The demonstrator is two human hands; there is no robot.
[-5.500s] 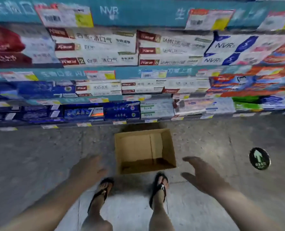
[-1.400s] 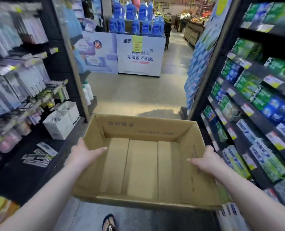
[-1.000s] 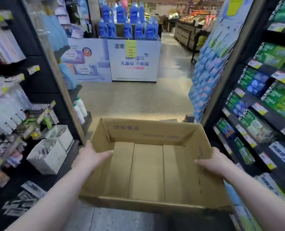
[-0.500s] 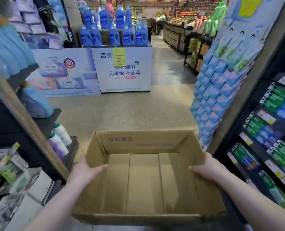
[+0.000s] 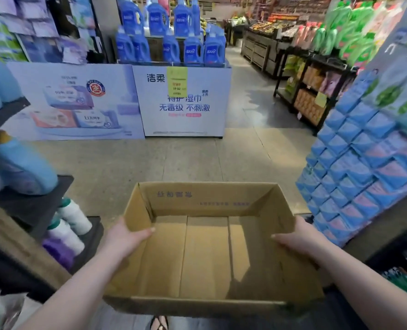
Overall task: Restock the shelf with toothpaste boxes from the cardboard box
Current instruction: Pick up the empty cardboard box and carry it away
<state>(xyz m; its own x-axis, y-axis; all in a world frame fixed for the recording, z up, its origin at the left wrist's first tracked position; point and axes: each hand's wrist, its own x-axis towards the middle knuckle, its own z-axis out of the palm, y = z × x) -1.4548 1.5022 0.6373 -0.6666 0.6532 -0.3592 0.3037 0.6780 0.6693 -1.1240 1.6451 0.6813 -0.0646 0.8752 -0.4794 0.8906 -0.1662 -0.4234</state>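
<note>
Gripping opposite walls, the left hand (image 5: pixel 123 236) and right hand (image 5: pixel 297 236) held the cardboard box (image 5: pixel 221 198) between their fingers; each thumb curled over the rim inside; the other fingers lay hidden outside.

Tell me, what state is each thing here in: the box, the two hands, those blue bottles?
cardboard box: open at the top, empty, held above the floor.
left hand: grips the box's left wall, thumb inside.
right hand: grips the box's right wall, thumb inside.
blue bottles: upright, on the display stand.
</note>
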